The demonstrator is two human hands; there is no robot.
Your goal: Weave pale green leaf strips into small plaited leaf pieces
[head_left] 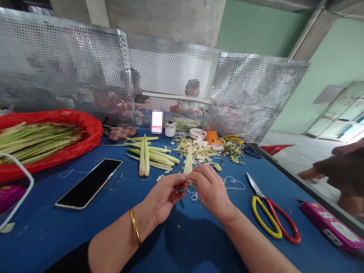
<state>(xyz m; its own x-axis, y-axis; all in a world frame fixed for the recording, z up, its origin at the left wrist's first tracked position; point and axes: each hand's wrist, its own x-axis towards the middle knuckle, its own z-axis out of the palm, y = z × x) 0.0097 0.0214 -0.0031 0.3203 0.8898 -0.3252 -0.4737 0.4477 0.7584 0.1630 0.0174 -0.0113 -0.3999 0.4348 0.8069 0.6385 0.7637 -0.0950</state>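
Observation:
In the middle of the head view, my left hand (169, 195) and my right hand (209, 189) meet, fingertips pinched together. A pale, pointed piece of plant leaf (188, 161) stands up from between them, its lower end hidden by my fingers. A gold bangle (135, 226) circles my left wrist. Loose white thread (234, 183) lies on the blue table just beyond my right hand. Farther off, several green leaf stalks (153, 157) rest on the table, two standing together at the front. Scissors (265, 208) with one yellow and one red handle lie right of my right arm.
A black phone (91, 184) lies at left, near a red bag (54, 151) full of long leaves. Trimmings (196, 148), a tape roll (197, 133) and a white jar (170, 129) sit at the back before a perforated metal screen (170, 68). A magenta device (331, 223) lies at right. People sit beyond.

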